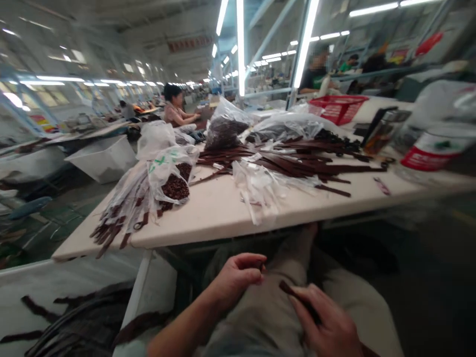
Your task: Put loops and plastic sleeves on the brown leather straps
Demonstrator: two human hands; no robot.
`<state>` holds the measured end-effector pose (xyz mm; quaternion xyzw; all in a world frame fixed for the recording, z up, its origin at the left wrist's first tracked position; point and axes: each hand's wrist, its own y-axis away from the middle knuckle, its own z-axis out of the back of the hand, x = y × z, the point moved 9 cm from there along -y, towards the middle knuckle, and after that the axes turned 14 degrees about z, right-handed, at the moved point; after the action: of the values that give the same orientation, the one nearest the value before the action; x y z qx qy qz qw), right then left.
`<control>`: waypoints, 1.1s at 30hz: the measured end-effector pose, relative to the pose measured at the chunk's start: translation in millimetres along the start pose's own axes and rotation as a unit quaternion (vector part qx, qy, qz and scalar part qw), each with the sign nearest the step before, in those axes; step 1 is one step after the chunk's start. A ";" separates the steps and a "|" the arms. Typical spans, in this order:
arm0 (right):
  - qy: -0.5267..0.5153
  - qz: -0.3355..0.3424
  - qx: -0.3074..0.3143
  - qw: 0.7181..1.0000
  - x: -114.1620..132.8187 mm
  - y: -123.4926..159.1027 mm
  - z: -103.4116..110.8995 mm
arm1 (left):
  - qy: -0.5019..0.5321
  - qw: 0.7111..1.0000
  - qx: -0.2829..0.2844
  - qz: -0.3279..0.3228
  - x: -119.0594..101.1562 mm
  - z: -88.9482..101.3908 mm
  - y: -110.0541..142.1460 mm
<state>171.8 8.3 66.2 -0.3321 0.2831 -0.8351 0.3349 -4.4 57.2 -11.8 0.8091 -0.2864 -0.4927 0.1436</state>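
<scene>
Over my lap, my right hand is closed round a dark brown strap, whose end sticks out past the thumb toward my other hand. Just to the left, my left hand has its thumb and fingers curled together in a pinch. Something small and dark shows at those fingertips, too little of it to name. A gap separates the two hands. Above them, on the pale table, lies a spread of brown straps beside a crumpled clear plastic bag.
An open bag of small brown pieces and plastic-wrapped straps lie at the table's left. A red basket and a jar with a red label stand right. Below left, a white bin holds dark strips. Other people work beyond.
</scene>
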 end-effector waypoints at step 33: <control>-0.094 -0.132 0.165 0.973 -1.7 7.3 -16.3 | -0.311 0.947 0.013 -0.076 -14.7 -37.3 13.4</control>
<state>163.3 9.2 50.4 -0.3840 0.0625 -0.8720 0.2970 18.9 53.5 23.2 0.6369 -0.2606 -0.7256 -0.0009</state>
